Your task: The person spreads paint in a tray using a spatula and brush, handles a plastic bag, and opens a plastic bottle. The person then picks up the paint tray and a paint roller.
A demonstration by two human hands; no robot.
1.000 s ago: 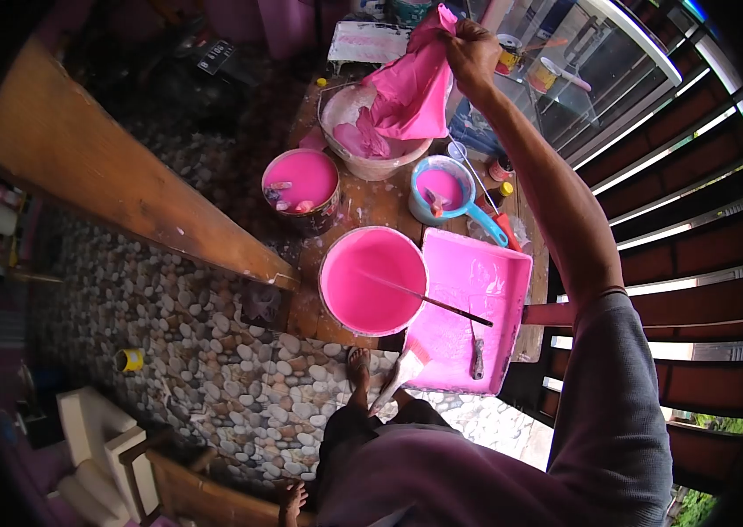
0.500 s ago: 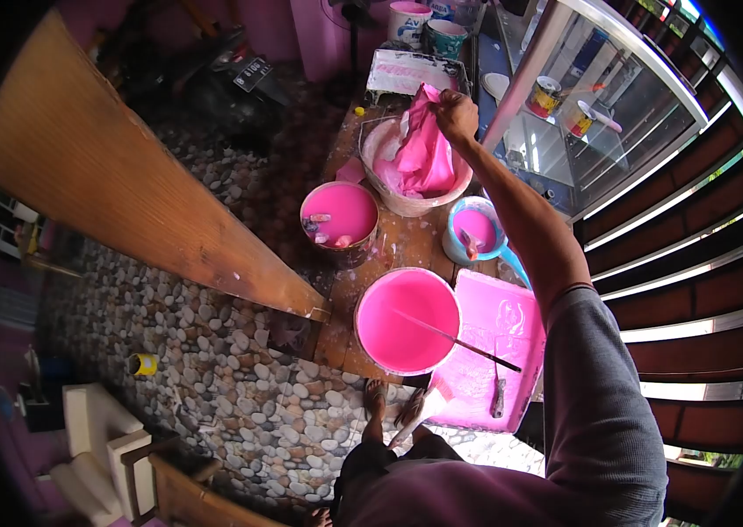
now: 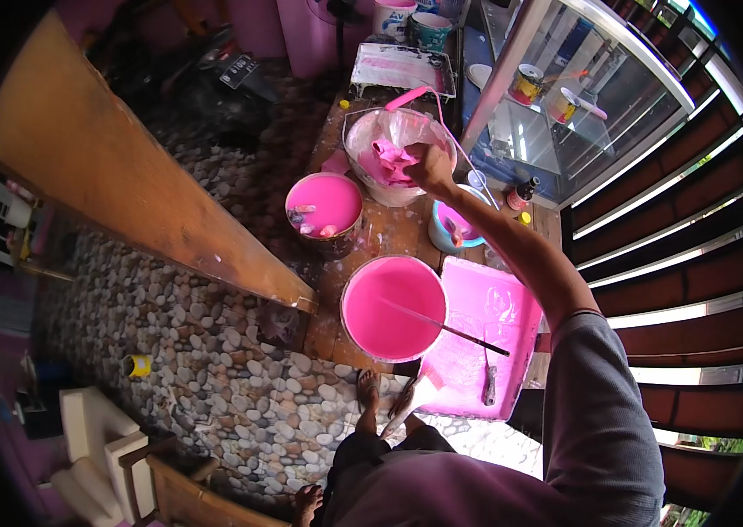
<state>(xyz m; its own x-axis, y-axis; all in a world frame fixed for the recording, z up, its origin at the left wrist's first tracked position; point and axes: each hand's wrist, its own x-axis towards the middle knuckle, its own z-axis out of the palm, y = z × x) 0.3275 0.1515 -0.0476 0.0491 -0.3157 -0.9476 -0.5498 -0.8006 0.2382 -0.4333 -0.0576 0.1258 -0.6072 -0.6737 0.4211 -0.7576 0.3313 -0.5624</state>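
Note:
My right hand [image 3: 429,167] is closed on a bunched pink cloth [image 3: 391,160] inside a whitish, paint-smeared bucket [image 3: 389,191]. Across the back of that bucket lies a pink handle-like piece [image 3: 410,97] with a thin bent wire. Left of it stands a tub of pink paint [image 3: 328,198] with small tools in it. Below my forearm is a light blue pot [image 3: 442,230] holding pink paint and a brush. My left hand is out of view.
Closer to me stand a large pink-coated bucket [image 3: 389,307] with a stick across it and a pink tray [image 3: 468,378] with a scraper [image 3: 490,385]. Another tray [image 3: 402,70] lies behind. A glass cabinet [image 3: 565,105] borders the right; a wooden post [image 3: 126,167] slants at left.
My right hand has lowered the pink cloth from above the bucket into it, and the cloth is now bunched. The pink handle-like piece behind has come into view.

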